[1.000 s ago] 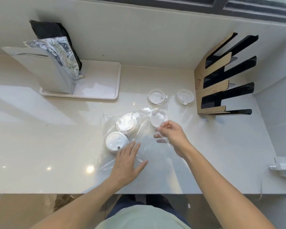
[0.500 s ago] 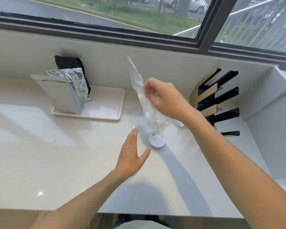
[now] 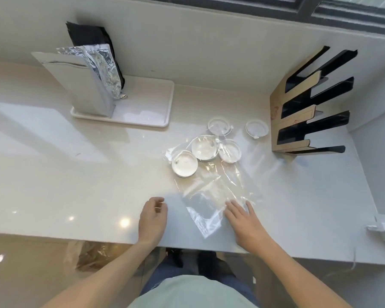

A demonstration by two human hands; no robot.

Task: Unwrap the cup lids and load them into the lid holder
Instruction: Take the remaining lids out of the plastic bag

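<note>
Several white cup lids lie on the counter: one at the left, one in the middle, one to its right, one farther back and one beside the lid holder, a black and cardboard rack at the right. A clear plastic bag lies flat, stretching from the lids toward me. My right hand rests with fingers spread on the bag's near end. My left hand hovers to the bag's left, fingers curled, holding nothing.
A white tray at the back left carries a silver foil pouch and a black bag. A wall rises behind the counter. A small white object sits at the right edge. A plastic-lined bin stands below the counter.
Half a second ago my right hand held the bag up in the air. Now the bag lies flat on the counter, lids spilled beside it, and both hands are low near the front edge.
</note>
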